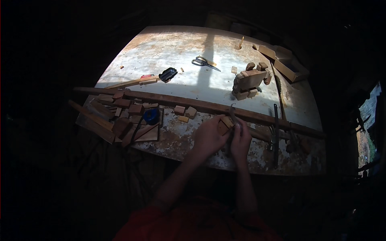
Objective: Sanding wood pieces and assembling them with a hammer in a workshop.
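Note:
My left hand is closed around a small wooden block, above the near strip of the worktable. Close beside it, my right hand grips a thin, pale strip-like tool with a curved tip. The tool lies against the block's right side; its exact kind is too dark to make out. Left of my hands sit a few loose wooden blocks. A long dark wooden bar crosses the table just beyond my hands.
Wood offcuts and a blue tape measure crowd the left. Scissors, a black tray-like object and an assembled wooden piece lie beyond the bar. Rightward are a dark narrow blade, a hammer and an open cardboard box.

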Action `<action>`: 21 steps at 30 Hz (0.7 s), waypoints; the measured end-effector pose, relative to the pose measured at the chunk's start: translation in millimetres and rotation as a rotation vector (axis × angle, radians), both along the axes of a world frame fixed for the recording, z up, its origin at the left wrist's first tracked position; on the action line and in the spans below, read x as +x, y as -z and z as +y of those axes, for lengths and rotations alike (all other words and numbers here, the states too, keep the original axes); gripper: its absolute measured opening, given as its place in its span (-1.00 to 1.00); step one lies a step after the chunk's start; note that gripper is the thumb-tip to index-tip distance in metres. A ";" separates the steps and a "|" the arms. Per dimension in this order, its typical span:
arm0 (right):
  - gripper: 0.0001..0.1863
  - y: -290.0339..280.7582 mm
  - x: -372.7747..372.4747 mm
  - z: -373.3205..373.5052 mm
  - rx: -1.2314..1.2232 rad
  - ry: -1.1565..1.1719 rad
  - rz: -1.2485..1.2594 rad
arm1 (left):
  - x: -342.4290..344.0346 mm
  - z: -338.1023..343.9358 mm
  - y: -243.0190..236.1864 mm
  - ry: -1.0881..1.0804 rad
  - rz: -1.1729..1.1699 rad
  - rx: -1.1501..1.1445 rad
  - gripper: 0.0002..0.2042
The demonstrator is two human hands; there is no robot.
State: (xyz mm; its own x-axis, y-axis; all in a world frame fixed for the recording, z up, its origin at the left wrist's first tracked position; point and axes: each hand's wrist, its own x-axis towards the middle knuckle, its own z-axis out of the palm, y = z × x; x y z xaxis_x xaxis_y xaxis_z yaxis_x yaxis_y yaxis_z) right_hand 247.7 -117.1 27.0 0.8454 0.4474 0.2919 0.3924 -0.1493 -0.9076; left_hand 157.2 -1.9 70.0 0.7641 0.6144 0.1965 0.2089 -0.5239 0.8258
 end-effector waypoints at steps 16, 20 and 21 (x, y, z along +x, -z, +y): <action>-0.58 2.3 -3.4 49.7 0.133 -0.322 -0.191 | -37.4 30.7 36.5 0.052 -0.353 -0.383 -0.32; -0.63 -5.6 -34.6 58.9 0.098 -0.380 -0.356 | -49.2 56.6 57.8 -0.001 -0.349 -0.527 -0.53; -0.65 -6.7 -42.3 55.3 0.130 -0.422 -0.475 | -50.7 54.5 52.5 -0.004 -0.345 -0.528 -0.53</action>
